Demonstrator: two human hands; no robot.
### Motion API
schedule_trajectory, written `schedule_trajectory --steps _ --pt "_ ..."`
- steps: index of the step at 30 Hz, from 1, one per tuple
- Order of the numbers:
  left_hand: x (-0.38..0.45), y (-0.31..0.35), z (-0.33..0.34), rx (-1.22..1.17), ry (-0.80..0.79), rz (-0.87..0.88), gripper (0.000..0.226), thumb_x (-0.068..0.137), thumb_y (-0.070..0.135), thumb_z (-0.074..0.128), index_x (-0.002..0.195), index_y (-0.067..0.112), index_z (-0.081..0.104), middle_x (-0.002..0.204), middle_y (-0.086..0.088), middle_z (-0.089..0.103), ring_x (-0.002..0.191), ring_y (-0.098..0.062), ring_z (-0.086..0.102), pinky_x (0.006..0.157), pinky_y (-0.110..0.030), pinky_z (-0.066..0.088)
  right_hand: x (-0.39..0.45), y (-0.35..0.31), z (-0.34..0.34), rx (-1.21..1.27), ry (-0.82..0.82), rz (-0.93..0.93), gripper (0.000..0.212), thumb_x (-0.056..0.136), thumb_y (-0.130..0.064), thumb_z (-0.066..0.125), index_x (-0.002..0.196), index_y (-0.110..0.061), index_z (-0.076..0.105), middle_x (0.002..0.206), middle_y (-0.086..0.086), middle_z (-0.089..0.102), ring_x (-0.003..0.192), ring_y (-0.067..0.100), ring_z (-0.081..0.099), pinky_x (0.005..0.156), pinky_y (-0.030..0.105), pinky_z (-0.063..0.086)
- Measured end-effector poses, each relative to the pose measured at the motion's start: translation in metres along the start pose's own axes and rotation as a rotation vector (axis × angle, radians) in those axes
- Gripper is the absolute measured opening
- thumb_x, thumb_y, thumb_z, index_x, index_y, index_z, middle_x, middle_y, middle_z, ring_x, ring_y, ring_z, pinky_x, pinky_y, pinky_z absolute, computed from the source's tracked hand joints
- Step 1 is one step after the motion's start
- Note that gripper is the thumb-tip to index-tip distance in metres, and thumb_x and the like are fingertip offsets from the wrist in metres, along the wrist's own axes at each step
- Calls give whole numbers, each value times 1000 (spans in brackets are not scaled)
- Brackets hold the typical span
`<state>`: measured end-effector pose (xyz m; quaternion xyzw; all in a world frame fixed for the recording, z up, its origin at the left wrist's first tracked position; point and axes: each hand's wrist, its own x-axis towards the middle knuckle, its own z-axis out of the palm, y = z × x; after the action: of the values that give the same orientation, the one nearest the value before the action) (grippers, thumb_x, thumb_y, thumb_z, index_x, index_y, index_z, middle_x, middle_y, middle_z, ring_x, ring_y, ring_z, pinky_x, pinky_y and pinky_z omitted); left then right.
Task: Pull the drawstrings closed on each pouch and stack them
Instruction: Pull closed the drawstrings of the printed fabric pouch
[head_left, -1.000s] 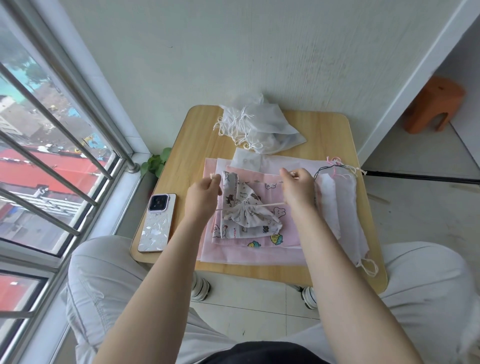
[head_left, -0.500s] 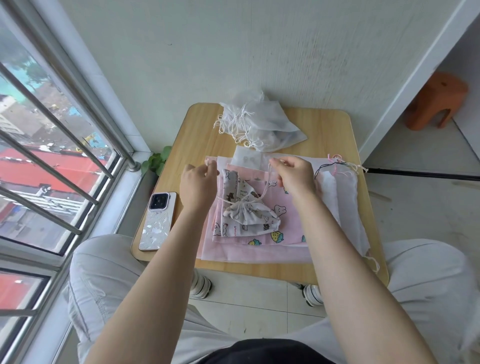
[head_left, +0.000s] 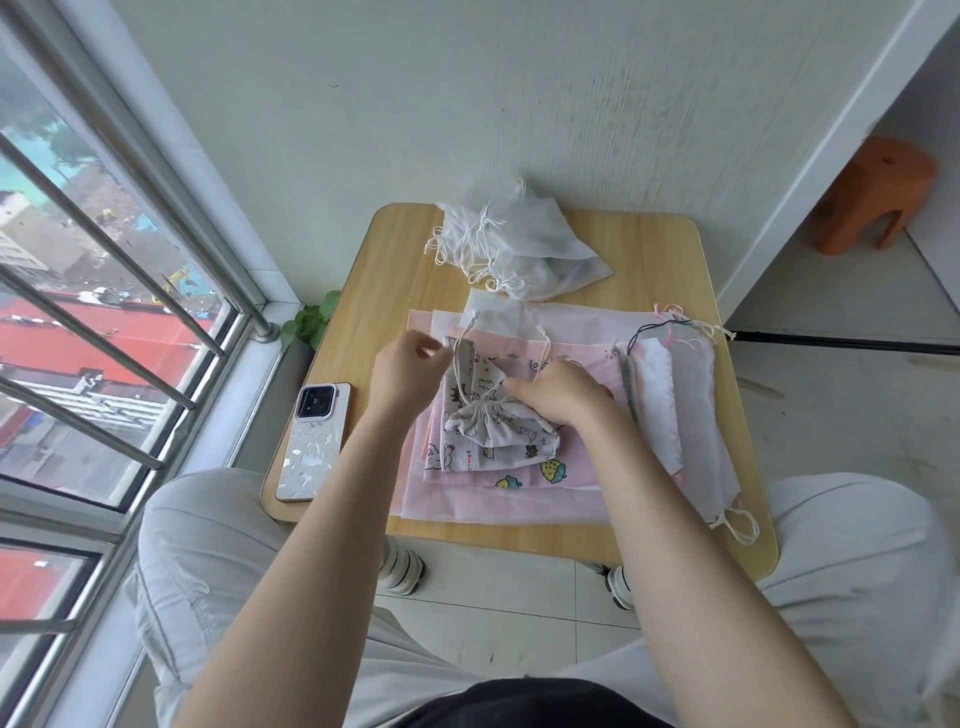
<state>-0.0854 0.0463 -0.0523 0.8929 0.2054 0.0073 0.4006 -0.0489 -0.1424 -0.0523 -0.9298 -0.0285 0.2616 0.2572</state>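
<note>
A small grey printed drawstring pouch (head_left: 498, 428), its mouth gathered tight, lies on a stack of flat pink pouches (head_left: 467, 499) in the middle of the wooden tabletop (head_left: 395, 249). The left hand (head_left: 408, 371) pinches one drawstring (head_left: 464, 338) with its fingers curled, just left of the pouch, while the right hand (head_left: 563, 392) rests on the pouch's gathered neck, fingers curled on it. A pile of white mesh pouches (head_left: 519, 244) sits at the far edge, grey and white pouches (head_left: 680, 415) lie to the right, and a phone (head_left: 314, 447) lies to the left.

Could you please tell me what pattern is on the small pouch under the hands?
Pale grey pouch printed with small cartoon animals, seen best in the head view.
</note>
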Motion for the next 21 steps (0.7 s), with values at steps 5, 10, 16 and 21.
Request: schedule_trajectory --steps 5,10,16,21 --pt "-15 6 8 335 -269 -102 58 88 47 63 47 17 35 44 4 31 41 -13 28 44 -22 21 -3 -8 10 208 -39 -33 55 85 -41 67 51 -16 33 48 -2 30 44 17 33 53 28 26" --pt "-19 6 13 -32 -140 -45 36 86 25 68 58 6 55 48 2 36 43 -9 28 51 -26 24 -6 -7 15 304 -20 -127 42 86 -23 68 53 -11 46 51 7 35 46 13 35 51 24 29" --pt "-25 17 10 -612 -247 -74 18 94 16 64 93 1 74 77 -12 67 67 -18 61 65 -29 50 -6 -9 15 361 60 -173 40 90 -19 65 51 -14 55 55 -7 47 56 7 42 57 25 33" --pt "-21 15 9 -341 -300 -100 21 95 23 62 85 8 74 62 -1 58 44 -5 45 43 -14 37 -12 -21 4 594 310 -267 18 90 -22 64 90 -6 72 86 3 71 79 13 63 77 25 48"
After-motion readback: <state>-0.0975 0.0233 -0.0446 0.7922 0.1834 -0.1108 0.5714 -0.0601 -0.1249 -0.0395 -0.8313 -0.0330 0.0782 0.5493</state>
